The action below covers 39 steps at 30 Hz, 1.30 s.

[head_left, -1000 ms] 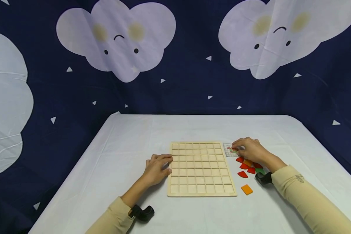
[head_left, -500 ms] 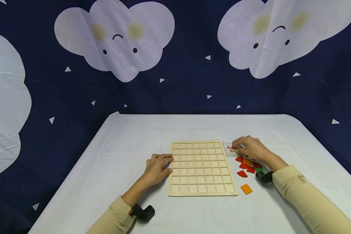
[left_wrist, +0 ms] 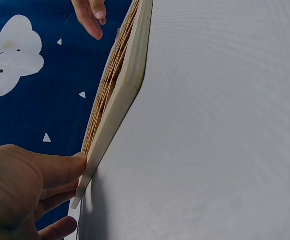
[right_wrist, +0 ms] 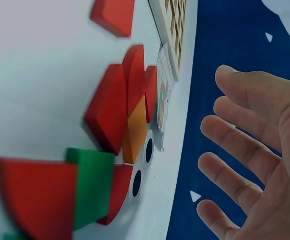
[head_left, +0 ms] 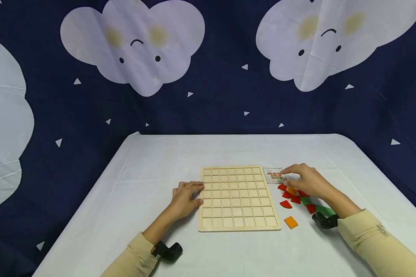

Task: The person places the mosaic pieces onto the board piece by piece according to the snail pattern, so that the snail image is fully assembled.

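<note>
My left hand rests against the left edge of a wooden grid board, thumb and fingers extended and touching its rim. The left wrist view shows the thumb lying at the board's edge. Over a loose group of coloured pieces is my right hand, fingers spread and holding nothing. Its index fingertip overlaps the printed grid card beside the board. Below the hand lie red pieces, an orange piece and green pieces.
A single orange square lies apart, nearer the front, and a red fan-shaped piece sits beside the group. Two white discs with black dots lie by the pieces. Behind the white-covered table hangs a navy cloud-print cloth.
My right hand has drawn back to the right from the card with its fingers spreading, uncovering more of the card and more red and green pieces. The left hand stays at the board's edge.
</note>
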Available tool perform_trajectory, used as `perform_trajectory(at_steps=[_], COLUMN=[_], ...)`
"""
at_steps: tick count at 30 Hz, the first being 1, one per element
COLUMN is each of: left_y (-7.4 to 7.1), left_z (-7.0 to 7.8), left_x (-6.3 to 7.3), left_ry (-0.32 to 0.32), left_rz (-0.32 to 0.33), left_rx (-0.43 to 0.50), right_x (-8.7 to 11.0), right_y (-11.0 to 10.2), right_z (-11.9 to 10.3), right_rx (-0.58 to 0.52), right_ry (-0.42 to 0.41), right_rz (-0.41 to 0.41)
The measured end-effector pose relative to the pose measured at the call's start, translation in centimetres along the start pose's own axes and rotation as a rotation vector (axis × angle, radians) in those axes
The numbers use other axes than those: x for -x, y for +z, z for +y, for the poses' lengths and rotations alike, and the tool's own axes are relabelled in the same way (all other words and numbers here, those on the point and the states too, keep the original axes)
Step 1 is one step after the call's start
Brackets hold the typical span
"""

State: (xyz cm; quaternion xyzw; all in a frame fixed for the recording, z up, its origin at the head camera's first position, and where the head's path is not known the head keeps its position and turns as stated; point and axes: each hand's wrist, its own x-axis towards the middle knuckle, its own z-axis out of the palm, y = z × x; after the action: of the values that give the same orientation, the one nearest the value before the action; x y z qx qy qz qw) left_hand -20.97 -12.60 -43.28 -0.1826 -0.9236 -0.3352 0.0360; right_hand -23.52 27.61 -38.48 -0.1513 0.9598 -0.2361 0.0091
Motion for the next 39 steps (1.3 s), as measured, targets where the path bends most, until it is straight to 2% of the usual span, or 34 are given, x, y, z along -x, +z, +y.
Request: perform_trajectory(at_steps=[11,19,30,39], left_y=[0.0,0.0,0.0,-0.1], left_z=[-0.1,-0.1,0.0,0.0], left_x=[0.0,0.1,0.1,0.1], left_ry=[-0.03,-0.049,-0.055,-0.053], left_rz=[-0.009,-0.011,-0.016,-0.017], left_rx=[0.052,0.052,0.056,0.06], right_x=[3.4,5.1,5.6,5.3], right_y=[0.3,1.0,1.7,2.1], right_z=[-0.6,0.4,1.3,1.7], right_rx=[-0.002,0.051,0.141,0.217], right_ry=[0.024,0.019,0.034,0.006], right_rz=[0.039,0.088,0.124,0.138])
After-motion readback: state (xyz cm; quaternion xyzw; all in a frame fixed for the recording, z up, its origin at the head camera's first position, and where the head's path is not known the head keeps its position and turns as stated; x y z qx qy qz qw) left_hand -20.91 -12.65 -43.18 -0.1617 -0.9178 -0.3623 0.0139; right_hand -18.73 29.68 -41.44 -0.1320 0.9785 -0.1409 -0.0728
